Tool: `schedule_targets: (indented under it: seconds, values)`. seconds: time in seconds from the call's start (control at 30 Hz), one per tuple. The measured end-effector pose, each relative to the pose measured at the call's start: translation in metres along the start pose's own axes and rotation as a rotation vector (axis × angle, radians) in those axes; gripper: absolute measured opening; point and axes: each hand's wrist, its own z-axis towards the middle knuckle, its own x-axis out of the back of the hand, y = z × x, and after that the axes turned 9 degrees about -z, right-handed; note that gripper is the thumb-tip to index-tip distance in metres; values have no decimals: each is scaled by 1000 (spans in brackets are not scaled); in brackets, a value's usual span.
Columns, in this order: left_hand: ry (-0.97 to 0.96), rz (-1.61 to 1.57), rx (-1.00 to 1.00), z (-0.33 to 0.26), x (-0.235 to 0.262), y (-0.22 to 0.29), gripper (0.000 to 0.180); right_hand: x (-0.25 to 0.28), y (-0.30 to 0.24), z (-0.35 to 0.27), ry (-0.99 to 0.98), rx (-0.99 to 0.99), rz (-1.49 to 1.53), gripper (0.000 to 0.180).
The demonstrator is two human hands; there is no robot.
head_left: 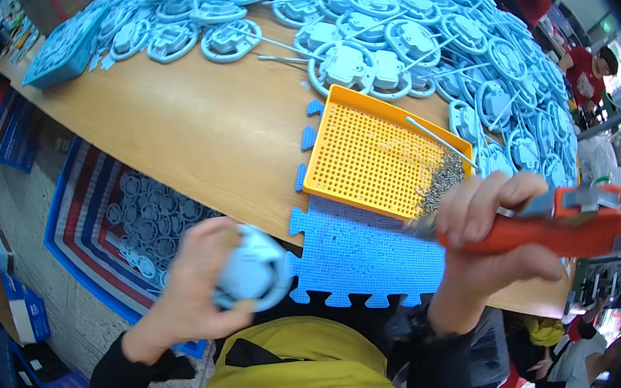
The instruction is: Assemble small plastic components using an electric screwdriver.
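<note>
My left hand (193,280) grips a light blue round plastic part (254,270), held up in front of me near the table's edge and slightly blurred. In my right hand (480,221) is an orange-red power screwdriver (552,228), its tip pointing left over the front edge of a yellow perforated tray (337,191). Small metal screws (443,185) are heaped at the tray's right end, partly hidden behind my fingers. A thin light blue rod (439,138) lies across the tray's far right corner. Under the screwdriver's tip lies a blue foam mat (369,250) with jigsaw edges.
Many light blue round housings with rods (344,64) are piled along the back and right of the wooden table (202,136). A blue box (66,51) stands at the far left. Below left, a striped bag (81,221) holds similar round parts. Other people work at the right.
</note>
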Motion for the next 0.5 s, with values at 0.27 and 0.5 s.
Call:
schedule_targets:
  seconds: [0.27,0.5]
  values:
    - [8,408,-6,74,53,-11,74,36,47,32,81,-46,-12,59]
    - [-159,395,-477,251,32,-73,76,47,66,41,163,-12,-24,56]
